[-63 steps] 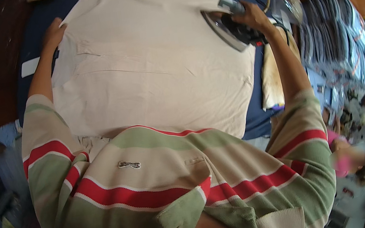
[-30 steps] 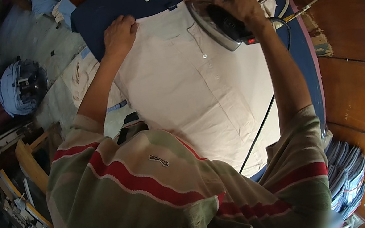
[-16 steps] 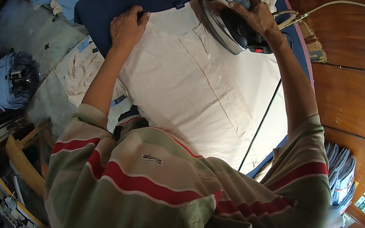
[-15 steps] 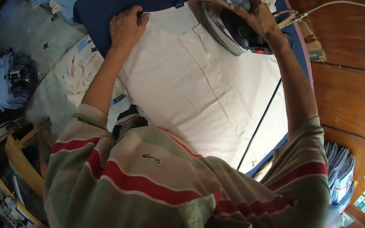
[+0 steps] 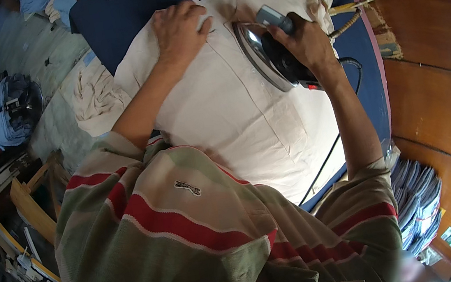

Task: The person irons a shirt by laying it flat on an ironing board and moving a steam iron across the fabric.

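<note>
The right hand (image 5: 309,46) grips the iron (image 5: 277,63), its long axis slanting far-left to near-right over the pale shirt (image 5: 219,103); the left hand (image 5: 180,33), loosely spread, rests left.

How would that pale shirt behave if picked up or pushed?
The shirt would probably flop, since it bunches in loose folds at its upper right. It is likely light for its size, lying mostly flat and looking thin. Pushed, it may wrinkle instead of sliding, with the left hand resting on top.
</note>
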Available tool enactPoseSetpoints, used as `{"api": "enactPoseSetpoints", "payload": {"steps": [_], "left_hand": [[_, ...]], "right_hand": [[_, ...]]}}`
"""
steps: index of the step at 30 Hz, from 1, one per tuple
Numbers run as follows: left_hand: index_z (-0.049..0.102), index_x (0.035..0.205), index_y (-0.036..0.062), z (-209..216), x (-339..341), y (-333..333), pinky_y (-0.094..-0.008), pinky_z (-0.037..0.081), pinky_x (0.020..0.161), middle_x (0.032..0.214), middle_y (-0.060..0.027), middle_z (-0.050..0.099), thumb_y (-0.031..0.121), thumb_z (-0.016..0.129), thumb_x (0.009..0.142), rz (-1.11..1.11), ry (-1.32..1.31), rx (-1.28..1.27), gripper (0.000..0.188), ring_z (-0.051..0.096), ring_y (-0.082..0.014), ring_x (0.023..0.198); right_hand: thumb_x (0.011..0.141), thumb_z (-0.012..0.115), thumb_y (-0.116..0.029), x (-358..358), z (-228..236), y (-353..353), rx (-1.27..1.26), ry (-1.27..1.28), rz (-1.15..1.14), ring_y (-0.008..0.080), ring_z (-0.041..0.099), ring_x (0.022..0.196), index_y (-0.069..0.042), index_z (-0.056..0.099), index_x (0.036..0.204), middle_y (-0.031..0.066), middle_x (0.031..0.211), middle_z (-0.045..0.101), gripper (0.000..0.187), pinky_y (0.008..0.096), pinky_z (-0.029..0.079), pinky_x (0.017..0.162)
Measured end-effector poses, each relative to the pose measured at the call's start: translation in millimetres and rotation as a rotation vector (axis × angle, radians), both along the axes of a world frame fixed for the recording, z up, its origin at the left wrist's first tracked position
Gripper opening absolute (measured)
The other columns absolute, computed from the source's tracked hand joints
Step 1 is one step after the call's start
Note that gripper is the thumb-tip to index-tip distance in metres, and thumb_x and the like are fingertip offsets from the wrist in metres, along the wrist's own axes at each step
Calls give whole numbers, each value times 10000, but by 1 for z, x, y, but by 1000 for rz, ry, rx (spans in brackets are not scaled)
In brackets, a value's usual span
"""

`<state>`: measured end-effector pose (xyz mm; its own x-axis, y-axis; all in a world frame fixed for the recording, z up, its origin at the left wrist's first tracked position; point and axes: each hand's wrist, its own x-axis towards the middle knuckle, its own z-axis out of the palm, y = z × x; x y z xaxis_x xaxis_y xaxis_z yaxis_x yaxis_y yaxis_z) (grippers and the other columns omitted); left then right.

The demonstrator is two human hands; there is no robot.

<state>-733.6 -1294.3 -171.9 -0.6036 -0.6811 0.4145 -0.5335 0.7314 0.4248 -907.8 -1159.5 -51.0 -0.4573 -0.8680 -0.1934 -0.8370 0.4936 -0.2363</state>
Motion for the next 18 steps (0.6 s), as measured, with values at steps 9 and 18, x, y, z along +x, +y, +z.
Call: {"api": "enactPoseSetpoints", "payload": {"steps": [9,18], "left_hand": [[659,877,135,-13,-42,25,-428,288,908,1025,19,584,237,621,788,1,-132,129,141,499,-190,1039],[620,849,115,-29,-35,18,-418,303,889,1008,14,577,191,593,809,-75,-91,82,90,511,-190,1003]], "right_hand": [[802,545,-557,-1,-1,8,40,-3,-47,350,647,714,-24,610,919,208,714,637,550,413,519,658],[808,546,-501,-10,-9,-3,-39,-35,-133,353,645,745,-12,624,926,218,766,640,509,409,510,695]]}}
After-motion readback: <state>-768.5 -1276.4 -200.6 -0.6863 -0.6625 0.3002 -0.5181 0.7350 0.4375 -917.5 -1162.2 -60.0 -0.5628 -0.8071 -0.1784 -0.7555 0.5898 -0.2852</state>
